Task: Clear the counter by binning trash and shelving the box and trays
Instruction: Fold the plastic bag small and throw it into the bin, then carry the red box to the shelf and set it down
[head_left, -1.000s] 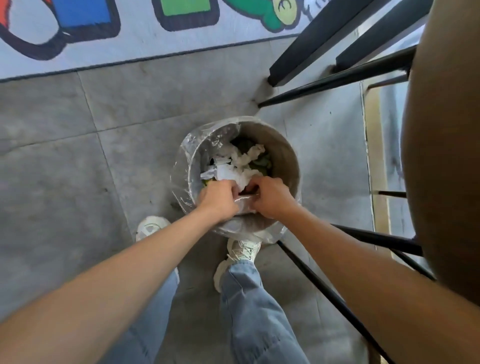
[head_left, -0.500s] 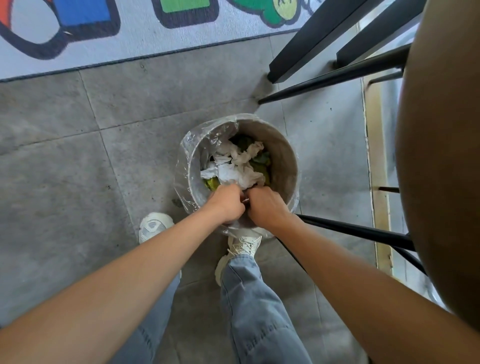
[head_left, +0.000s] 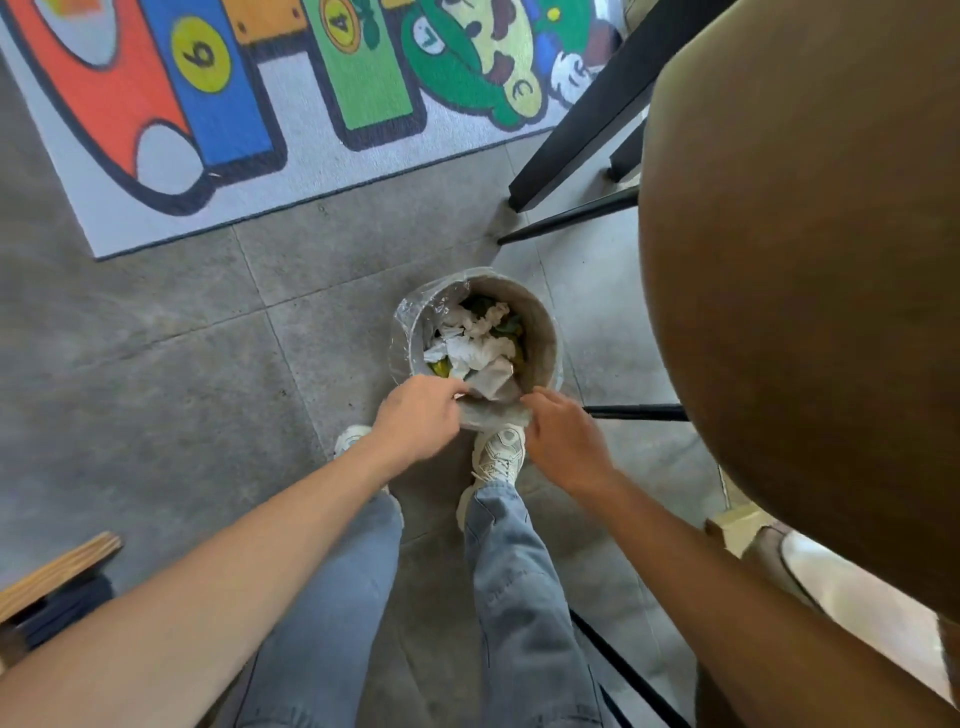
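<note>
grey tiles (head_left: 156, 415), round lined bin (head_left: 543, 332)

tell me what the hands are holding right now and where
Nothing clearly: left hand and right hand hover at the bin's near rim, fingers loose; any pinch of the liner cannot be told.

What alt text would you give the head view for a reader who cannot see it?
Both hands, left hand and right hand, reach down to the near rim of a lined trash bin holding crumpled white paper. It stands on grey floor tiles near a colourful rug and a round brown tabletop.
</note>
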